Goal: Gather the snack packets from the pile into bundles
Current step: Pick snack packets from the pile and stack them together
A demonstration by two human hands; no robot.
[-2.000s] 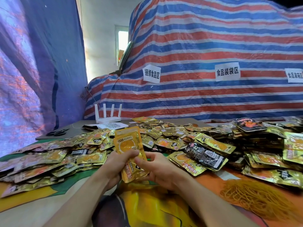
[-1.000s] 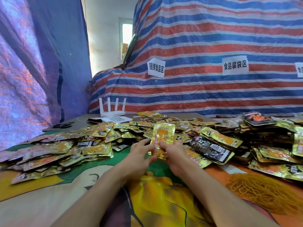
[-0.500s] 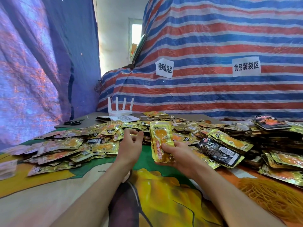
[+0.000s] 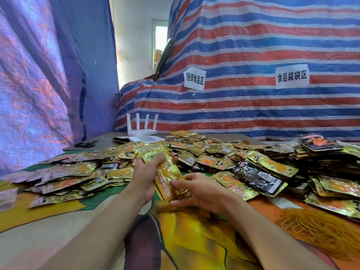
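While the striped tarp (image 4: 253,114) across the upper right and the desk (image 4: 48,230) with its printed cover are just backdrop, the bit that matters is dead centre. The pile of snack packets (image 4: 212,151) sprawls across the whole middle band of the frame, and the stack of gold packets (image 4: 165,172) being built is lifted clear of it, tilted, top end leaning to the upper left. Half a second ago only the right hand had that stack while the left was off poking into the pile beside it. Now the left hand (image 4: 146,174) is back and wrapped over the upper half of the stack, fingers curled across the front. The right hand (image 4: 202,193) sits at the bottom end, pinching it loosely between thumb and curled fingers, so both hands are on the one stack. My read is that another packet just got added and the edges are being squared up, so the bundle is growing but isn't tied off yet. The heap of rubber bands (image 4: 321,232) at the lower right lies well apart from the hands. Can't count the packets in the stack, they overlap too much. Two seconds back the stack stood more upright with both hands on its lower half. The view has swung too: only two paper labels (image 4: 194,78) show on the tarp now, where a third sat at the right edge.
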